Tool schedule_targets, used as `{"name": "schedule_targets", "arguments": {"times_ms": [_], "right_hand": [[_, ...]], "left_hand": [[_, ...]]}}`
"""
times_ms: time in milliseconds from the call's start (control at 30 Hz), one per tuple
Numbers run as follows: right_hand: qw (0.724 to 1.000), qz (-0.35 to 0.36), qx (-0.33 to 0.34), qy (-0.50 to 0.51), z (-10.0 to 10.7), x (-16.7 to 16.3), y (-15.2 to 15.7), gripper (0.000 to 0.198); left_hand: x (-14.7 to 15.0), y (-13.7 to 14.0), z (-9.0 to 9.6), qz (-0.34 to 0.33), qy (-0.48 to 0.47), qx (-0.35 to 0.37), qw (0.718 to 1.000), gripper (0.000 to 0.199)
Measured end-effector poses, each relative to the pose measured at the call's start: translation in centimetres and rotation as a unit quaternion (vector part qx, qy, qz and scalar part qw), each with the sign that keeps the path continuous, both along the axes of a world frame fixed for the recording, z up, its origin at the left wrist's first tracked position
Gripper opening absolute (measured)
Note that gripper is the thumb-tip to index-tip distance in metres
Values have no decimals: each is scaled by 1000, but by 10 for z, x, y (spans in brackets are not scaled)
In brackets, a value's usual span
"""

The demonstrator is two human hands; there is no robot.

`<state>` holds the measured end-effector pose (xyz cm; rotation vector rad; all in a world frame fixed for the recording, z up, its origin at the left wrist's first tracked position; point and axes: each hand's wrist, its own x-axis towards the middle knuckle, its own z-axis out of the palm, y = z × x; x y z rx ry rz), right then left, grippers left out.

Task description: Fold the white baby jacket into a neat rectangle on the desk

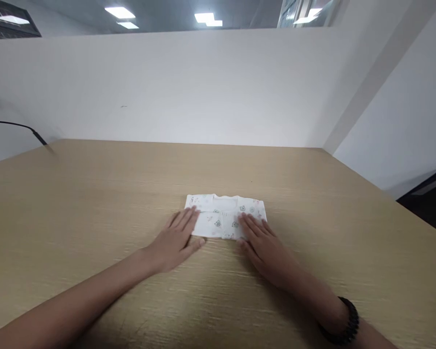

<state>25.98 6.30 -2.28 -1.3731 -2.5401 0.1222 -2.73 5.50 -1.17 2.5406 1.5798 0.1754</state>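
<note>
A small white garment (218, 224) with little printed figures lies folded into a flat, wide rectangle on the wooden table. What looks like its neckline shows at the far edge. My left hand (176, 238) rests flat with fingertips on the garment's left end and the thumb by its near edge. On the right end lie the fingers of my right hand (263, 242), stretched out, with the thumb close to the near edge. Neither hand grips the cloth. Parts of both ends are hidden under the fingers.
The light wooden table (131, 189) runs back to a white partition (189, 87). A black cable (22, 125) hangs at the left edge. At the far right is a dark object (430, 198) beside the table. A black bracelet (350, 322) circles my right wrist.
</note>
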Motion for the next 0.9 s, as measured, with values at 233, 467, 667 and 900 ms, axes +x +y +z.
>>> {"name": "schedule_targets", "arguments": {"times_ms": [233,467,667,900], "right_hand": [[970,-231,-31,66,20,34,20,40],[971,-177,-112,116,24,29,15,29],[934,-199,-178,238,25,31,19,24],[930,-168,-229,232,26,39,20,33]], "left_hand": [[-23,24,12,148,-81,3,986,46],[-24,28,16,122,-203,-98,967,39],[-33,33,15,145,-274,-138,941,44],[-40,36,14,148,-274,-140,940,44]]}}
